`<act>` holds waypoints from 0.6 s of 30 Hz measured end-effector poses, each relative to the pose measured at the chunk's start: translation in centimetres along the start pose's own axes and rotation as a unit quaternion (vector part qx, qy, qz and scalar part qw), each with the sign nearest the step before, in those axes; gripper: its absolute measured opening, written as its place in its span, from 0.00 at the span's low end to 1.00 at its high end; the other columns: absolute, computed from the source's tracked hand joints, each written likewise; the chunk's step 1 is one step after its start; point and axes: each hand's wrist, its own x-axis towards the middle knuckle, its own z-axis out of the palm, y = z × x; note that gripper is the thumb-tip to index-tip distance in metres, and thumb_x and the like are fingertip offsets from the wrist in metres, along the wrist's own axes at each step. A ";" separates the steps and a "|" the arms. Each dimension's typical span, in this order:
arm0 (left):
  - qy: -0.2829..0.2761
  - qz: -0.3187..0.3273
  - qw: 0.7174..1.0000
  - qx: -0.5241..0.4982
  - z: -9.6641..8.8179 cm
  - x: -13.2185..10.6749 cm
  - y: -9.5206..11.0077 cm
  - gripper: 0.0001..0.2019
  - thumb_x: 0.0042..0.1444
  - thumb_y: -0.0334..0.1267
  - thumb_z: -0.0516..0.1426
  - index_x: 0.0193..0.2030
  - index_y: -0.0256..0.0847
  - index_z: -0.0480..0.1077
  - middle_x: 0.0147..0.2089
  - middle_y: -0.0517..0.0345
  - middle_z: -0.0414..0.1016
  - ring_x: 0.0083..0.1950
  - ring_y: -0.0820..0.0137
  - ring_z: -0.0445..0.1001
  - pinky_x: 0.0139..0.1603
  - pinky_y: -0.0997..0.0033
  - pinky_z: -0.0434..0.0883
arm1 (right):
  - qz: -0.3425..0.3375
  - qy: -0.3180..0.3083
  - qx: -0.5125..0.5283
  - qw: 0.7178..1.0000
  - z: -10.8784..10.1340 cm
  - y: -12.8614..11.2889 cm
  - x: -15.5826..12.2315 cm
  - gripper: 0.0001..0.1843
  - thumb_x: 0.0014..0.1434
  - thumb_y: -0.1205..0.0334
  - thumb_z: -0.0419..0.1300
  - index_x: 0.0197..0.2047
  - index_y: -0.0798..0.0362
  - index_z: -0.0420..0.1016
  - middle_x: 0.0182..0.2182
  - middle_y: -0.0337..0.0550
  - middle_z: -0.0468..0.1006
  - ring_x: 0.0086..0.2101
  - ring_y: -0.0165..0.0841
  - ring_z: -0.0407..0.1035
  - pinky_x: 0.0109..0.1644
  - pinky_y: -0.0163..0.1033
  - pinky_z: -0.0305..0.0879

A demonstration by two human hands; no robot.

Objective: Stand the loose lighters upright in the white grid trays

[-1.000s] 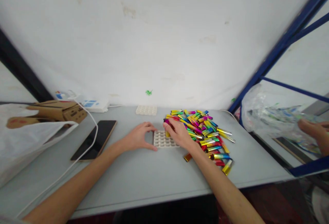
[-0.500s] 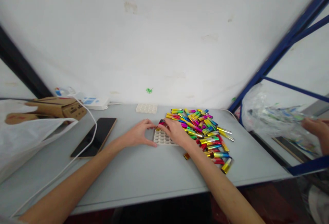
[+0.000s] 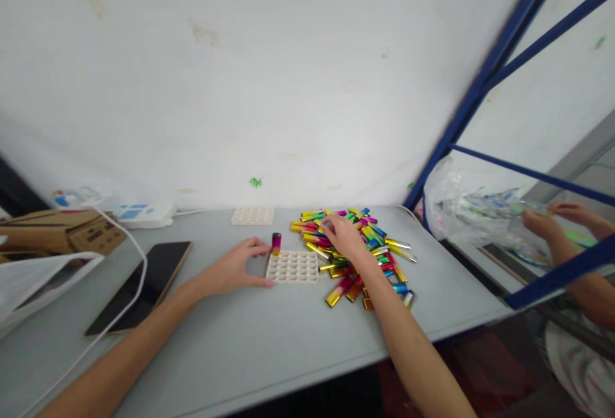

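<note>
A white tray (image 3: 293, 267) with rows of round holes lies on the table. One shiny magenta-and-gold tube with a dark top, like a lighter casing (image 3: 276, 244), stands upright at its back left corner. My left hand (image 3: 241, 265) is open at the tray's left side, index finger close to the upright casing and thumb at the near corner. Over the loose pile of coloured metallic casings (image 3: 341, 287), my right hand (image 3: 343, 235) reaches in with thumb and index finger slightly apart. Its other fingertips are partly hidden.
A second white holed tray (image 3: 252, 216) lies near the wall. On the left are a phone (image 3: 144, 283), a white cable, a cardboard box (image 3: 72, 229) and a plastic bag. Beyond the blue frame (image 3: 480, 95) at right, another person's hands (image 3: 552, 219) handle clear plastic bags.
My right hand has left the tray and moved right to the pile. The upright casing at the tray's corner now stands uncovered. The whole view has shifted to the right.
</note>
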 end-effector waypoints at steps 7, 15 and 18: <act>-0.006 -0.015 0.998 0.056 -1.4 -0.4 0.6 0.28 0.50 0.62 0.68 0.48 0.43 0.77 0.46 0.54 0.76 0.47 0.58 0.78 0.52 0.61 0.75 | 0.047 0.000 -0.009 0.999 -0.4 3.4 0.1 0.06 0.69 0.68 0.62 0.46 0.55 0.81 0.41 0.49 0.82 0.43 0.38 0.76 0.53 0.41 0.68; 0.005 -0.034 0.993 0.109 -1.6 -0.8 0.4 0.26 0.53 0.63 0.65 0.45 0.42 0.75 0.45 0.51 0.77 0.47 0.55 0.79 0.51 0.60 0.75 | 0.150 0.009 -0.094 0.984 -1.2 4.1 -0.3 0.12 0.71 0.65 0.60 0.52 0.54 0.84 0.50 0.56 0.83 0.52 0.44 0.76 0.60 0.44 0.67; 0.027 -0.024 0.994 0.099 -0.8 -0.8 0.6 0.28 0.56 0.63 0.63 0.51 0.41 0.76 0.49 0.48 0.77 0.50 0.53 0.79 0.55 0.57 0.76 | 0.139 0.019 -0.087 0.986 -1.4 4.2 -0.1 0.12 0.71 0.64 0.61 0.53 0.55 0.84 0.51 0.56 0.84 0.52 0.44 0.76 0.61 0.44 0.67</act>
